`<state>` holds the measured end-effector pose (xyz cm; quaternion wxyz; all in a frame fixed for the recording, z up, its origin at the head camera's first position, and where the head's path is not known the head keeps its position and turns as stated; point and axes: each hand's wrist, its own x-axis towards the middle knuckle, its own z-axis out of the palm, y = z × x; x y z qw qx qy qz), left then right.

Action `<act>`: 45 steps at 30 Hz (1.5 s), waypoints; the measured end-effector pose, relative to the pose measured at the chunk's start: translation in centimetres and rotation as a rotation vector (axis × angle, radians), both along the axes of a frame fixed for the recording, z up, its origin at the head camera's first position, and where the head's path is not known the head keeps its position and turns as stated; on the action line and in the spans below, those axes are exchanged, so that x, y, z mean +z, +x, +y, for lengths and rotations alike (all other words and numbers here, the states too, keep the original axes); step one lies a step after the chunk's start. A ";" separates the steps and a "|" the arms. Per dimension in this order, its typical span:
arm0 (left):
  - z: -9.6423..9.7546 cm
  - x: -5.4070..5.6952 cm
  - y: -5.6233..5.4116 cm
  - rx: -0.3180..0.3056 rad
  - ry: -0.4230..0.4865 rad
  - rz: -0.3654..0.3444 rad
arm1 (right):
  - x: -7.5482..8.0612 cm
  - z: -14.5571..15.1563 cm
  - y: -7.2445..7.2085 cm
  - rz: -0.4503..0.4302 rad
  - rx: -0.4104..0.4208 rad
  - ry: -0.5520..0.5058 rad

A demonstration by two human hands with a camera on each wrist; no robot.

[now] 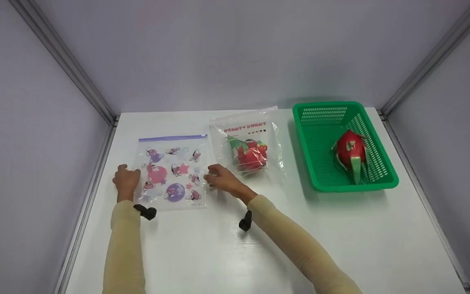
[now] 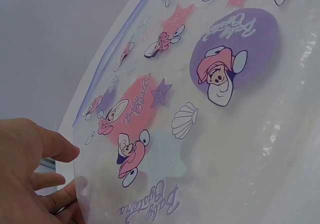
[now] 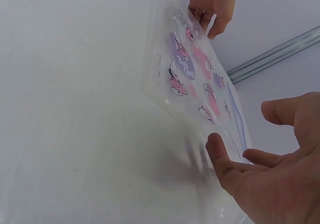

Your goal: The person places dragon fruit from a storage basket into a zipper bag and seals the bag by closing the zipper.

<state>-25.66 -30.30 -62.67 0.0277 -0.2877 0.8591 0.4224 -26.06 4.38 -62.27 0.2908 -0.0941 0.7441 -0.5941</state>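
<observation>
in the head view the clear zip bag printed with pink and purple cartoons [image 1: 172, 172] lies flat on the white tabletop [image 1: 259, 245], left of a clear bag of red fruit [image 1: 248, 153] and a green plastic basket [image 1: 312, 171]. the left hand [image 1: 125, 179] pinches its left edge; the right hand [image 1: 222, 178] sits at its right edge.

the left wrist view shows the left hand [image 2: 30, 174] cut off by the frame, thumb over the bag's edge [image 2: 190, 98].

the right wrist view shows the right hand [image 3: 272, 176] with spread, relaxed fingers beside the bag [image 3: 192, 78], holding nothing; bare tabletop lies to the left.
</observation>
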 end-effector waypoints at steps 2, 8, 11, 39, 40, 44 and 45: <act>-0.1 0.0 0.1 -0.006 0.016 0.008 | -0.1 0.0 -0.1 0.000 -0.002 0.005; 0.4 0.0 0.6 -0.016 0.114 0.063 | -0.1 -0.2 0.0 -0.022 -0.045 -0.012; 0.8 0.0 1.0 0.005 0.148 0.080 | -0.1 -0.3 0.0 -0.011 -0.066 -0.009; 2.2 1.1 0.9 -0.024 0.315 0.295 | 0.5 -0.7 -0.8 0.020 -0.228 -0.082; 2.1 1.2 1.0 -0.020 0.330 0.299 | 0.5 -0.7 -0.8 0.020 -0.223 -0.092; 1.9 1.5 1.4 -0.004 0.356 0.318 | 0.4 -0.7 -0.8 0.034 -0.190 -0.112; 1.9 1.5 1.5 -0.001 0.359 0.323 | 0.4 -0.7 -0.8 0.039 -0.184 -0.118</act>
